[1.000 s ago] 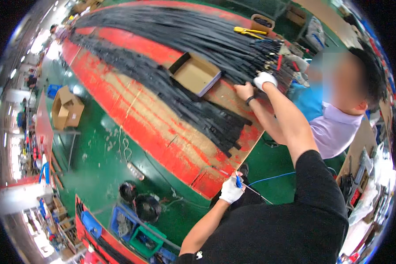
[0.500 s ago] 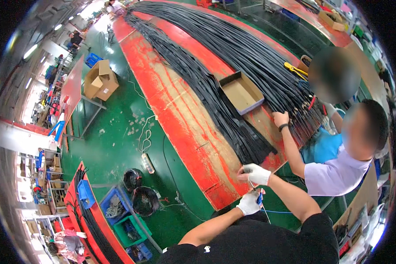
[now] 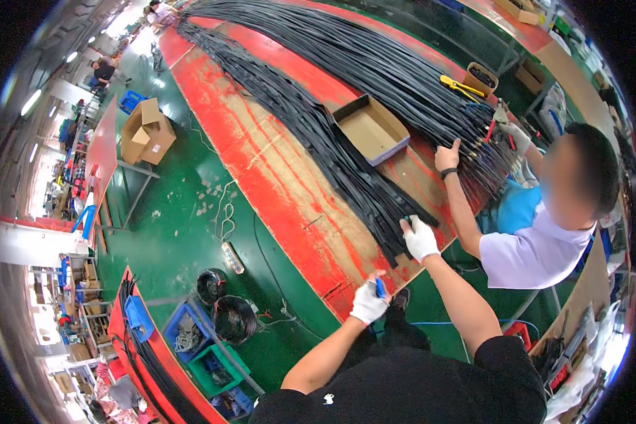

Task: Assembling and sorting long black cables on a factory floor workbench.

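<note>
My left hand (image 3: 369,304), in a white glove with bare fingertips, is closed round a small blue tool (image 3: 380,287) at the table's near edge. The tool's kind is mostly hidden by the fingers. My right hand (image 3: 421,240), also gloved, reaches over the near ends of a bundle of flat black tubing (image 3: 346,169). Its fingers are apart at the tubing's edge, and no grip on a piece shows. The tubing runs lengthwise along the long red table (image 3: 254,159), whose paint is worn.
An open shallow cardboard box (image 3: 371,131) sits between the tubing and a larger bundle of black cables (image 3: 374,78). On the right a co-worker (image 3: 537,247) handles the cable ends. Yellow-handled pliers (image 3: 461,86) lie on the cables. Coiled black wire (image 3: 233,318) rests on the green floor.
My hands have moved apart. The right one went forward to the tubing ends; the left one shifted left and up with the blue tool. The co-worker's far hand now shows with a tool.
</note>
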Tool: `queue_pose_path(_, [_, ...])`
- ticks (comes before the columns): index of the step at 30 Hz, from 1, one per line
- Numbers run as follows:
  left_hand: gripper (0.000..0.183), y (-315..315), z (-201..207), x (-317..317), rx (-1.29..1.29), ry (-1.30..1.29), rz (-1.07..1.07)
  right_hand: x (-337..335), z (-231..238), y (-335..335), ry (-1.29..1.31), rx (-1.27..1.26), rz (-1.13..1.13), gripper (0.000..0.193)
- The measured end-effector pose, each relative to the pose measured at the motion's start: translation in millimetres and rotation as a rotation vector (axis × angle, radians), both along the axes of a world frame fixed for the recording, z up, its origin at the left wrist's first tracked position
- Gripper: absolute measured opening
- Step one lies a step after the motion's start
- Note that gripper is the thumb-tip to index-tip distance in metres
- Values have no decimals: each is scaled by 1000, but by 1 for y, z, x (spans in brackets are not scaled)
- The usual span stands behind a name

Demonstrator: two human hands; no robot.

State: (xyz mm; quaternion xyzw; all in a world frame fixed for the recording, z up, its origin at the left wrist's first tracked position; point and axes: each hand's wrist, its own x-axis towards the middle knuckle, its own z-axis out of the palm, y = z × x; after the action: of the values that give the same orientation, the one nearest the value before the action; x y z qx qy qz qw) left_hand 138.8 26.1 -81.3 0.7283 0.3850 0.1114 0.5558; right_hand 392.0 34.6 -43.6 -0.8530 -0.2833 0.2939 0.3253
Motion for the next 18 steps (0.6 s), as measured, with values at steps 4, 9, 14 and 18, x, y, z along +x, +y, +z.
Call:
queue_pose_path(4, [57,41,13,5,-152,-19,179,20,-18,30,-74,-60,73,54])
queue_pose_path(9, [65,108,0,41,-165,-34,187,22,-47,48,-65,-98,75,37])
queue_pose_path(14, [74,190,-1,114,-1,-14,120,15,-63,49,-150,-108,7,45])
queue_pose_path(18, [75,223,0,162,-149,89,103,17,-56,65,-132,-213,77,61])
